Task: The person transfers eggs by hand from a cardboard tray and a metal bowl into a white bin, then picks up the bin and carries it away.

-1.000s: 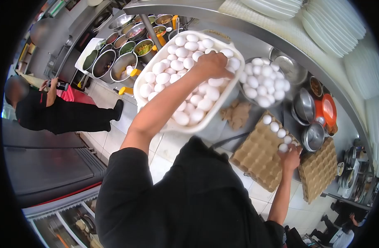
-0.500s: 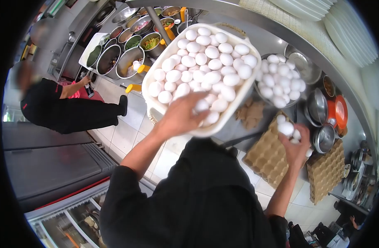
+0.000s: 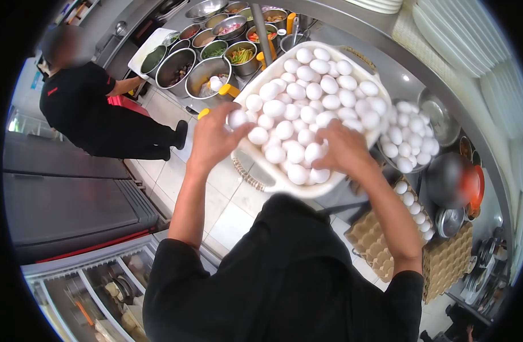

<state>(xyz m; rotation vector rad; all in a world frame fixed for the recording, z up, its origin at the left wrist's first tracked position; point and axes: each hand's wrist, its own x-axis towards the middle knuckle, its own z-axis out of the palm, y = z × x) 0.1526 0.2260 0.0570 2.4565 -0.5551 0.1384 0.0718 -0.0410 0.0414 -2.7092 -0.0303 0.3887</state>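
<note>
A white plastic basket heaped with white eggs stands in front of me. At its near left side, my left hand has thumb and fingers around an egg. My right hand reaches over the near right part of the pile, its fingers curled around another egg; part of that grip is hidden. Below the right forearm lies a brown cardboard egg tray with a row of eggs along its right edge.
A metal bowl of eggs stands right of the basket. A second egg tray lies farther right, near an orange dish. Metal bowls of chopped food fill the back left. Another person stands at left. Stacked plates sit on the shelf.
My right hand has left the tray, where a row of eggs now shows, and moved to the basket. My left hand has shifted to the basket's left side. The whole view has shifted.
</note>
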